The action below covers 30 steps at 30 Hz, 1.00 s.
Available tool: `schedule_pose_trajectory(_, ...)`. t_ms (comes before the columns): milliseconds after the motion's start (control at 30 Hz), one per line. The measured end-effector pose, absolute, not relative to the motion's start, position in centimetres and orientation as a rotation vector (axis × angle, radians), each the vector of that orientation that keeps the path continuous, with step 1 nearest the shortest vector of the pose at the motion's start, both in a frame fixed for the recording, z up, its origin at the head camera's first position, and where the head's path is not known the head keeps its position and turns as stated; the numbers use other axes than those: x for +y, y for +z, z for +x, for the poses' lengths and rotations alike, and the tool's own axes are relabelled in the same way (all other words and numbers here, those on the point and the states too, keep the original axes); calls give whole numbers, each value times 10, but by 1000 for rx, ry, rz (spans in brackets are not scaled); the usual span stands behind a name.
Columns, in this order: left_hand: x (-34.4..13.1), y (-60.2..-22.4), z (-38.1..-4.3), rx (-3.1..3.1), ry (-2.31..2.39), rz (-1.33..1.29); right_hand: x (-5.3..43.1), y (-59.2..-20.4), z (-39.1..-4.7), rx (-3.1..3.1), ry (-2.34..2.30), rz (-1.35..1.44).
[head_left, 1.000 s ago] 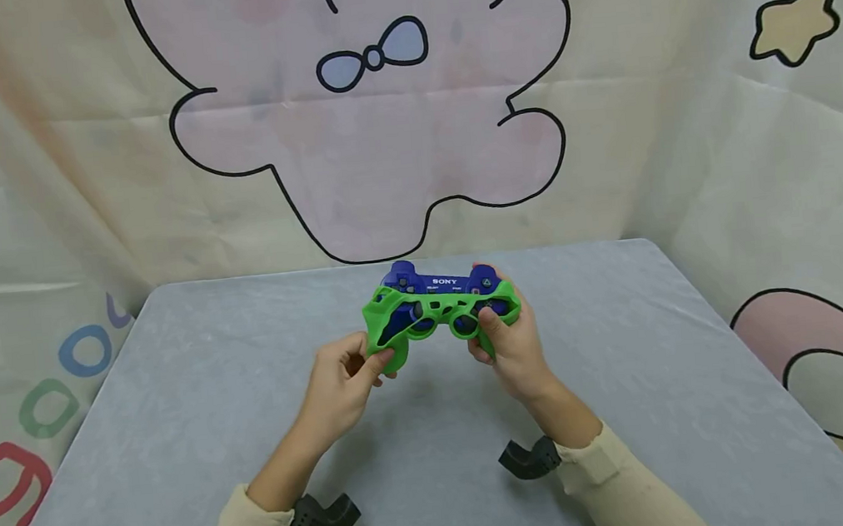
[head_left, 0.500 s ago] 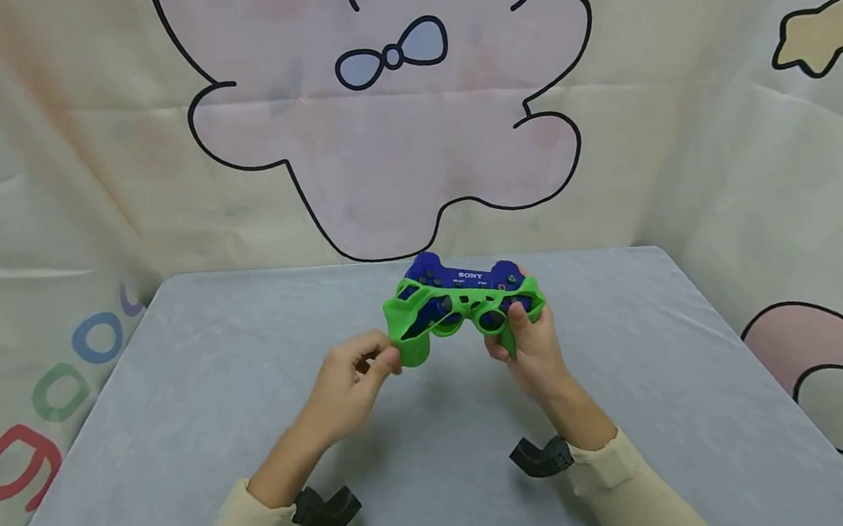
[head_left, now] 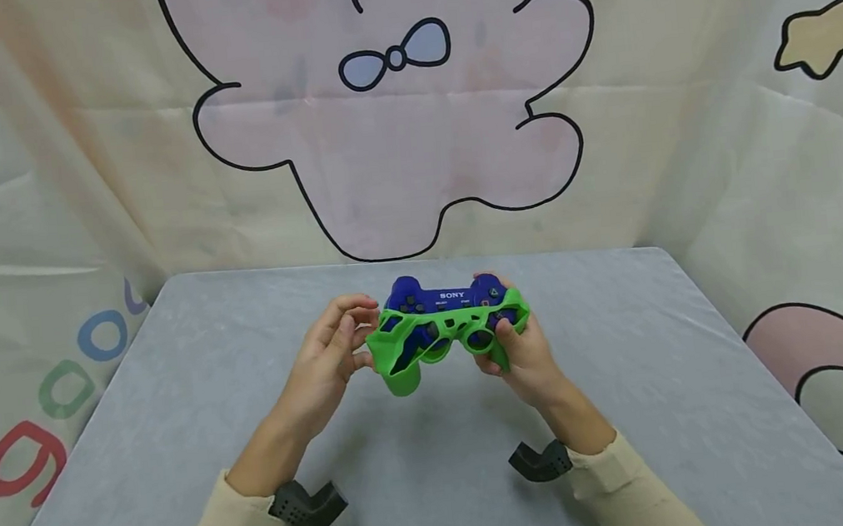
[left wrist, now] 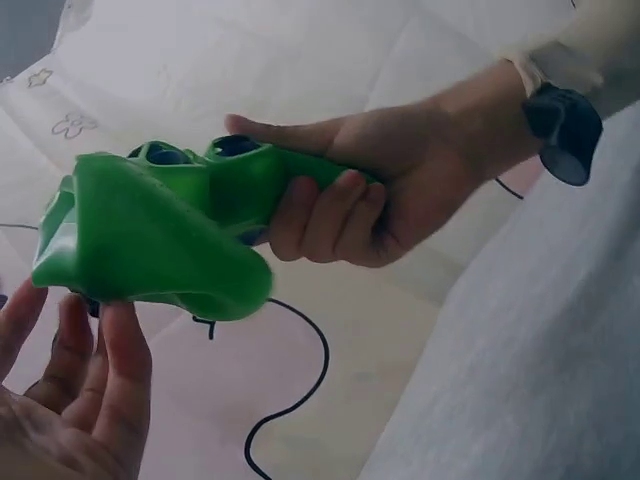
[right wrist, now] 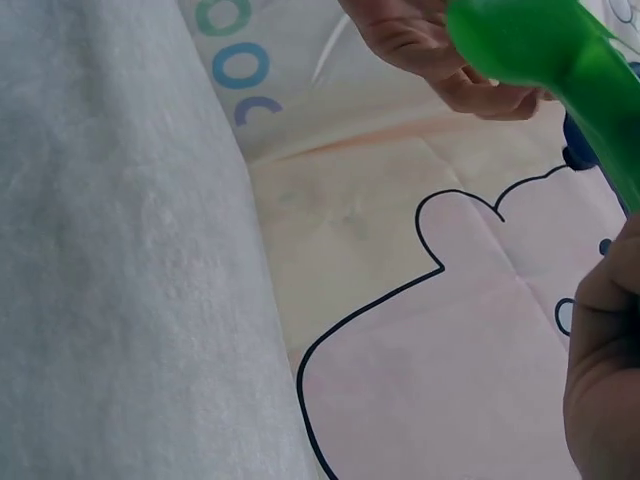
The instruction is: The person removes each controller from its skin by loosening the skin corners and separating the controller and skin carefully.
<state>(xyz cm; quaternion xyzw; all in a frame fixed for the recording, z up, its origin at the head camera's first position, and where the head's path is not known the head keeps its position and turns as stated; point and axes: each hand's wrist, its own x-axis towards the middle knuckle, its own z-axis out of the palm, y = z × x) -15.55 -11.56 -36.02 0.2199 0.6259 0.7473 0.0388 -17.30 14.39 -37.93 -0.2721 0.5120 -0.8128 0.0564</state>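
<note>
A blue Sony game controller (head_left: 450, 296) is held above the table, with a green rubbery cover (head_left: 405, 381) partly over it. The cover's left grip end hangs loose and baggy, and the controller's top edge shows bare above it. My right hand (head_left: 528, 360) grips the right handle through the cover, thumb on the front and fingers curled behind. At the left side, my left hand (head_left: 318, 372) has its fingers spread, fingertips right at the cover's edge. In the left wrist view, the left fingers (left wrist: 125, 360) come up under the sagging green end.
A table with a pale blue-grey cloth (head_left: 425, 480) lies below the hands. Behind it hangs a printed fabric backdrop (head_left: 412, 155), with more fabric at both sides. Black wrist devices (head_left: 307, 505) sit at both cuffs.
My left hand has let go of the cover's lower left corner, moved up and spread its fingers at its left side. The controller has shifted slightly left and down, still in my right hand.
</note>
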Motion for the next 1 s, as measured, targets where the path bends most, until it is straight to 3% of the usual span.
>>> schedule_pose_trajectory(367,-112,-368,-155,2727,2267,904,137,-384,-172,1633,-2470,-694)
schedule_pose_trajectory(867,-107,-365,-159,2604,2150,973,140,-389,-176,1664,-2421,-699)
schedule_pose_trajectory(1000,-106,-369,-159,2617,2200,859,142,-390,-178,1792,-2368,-716)
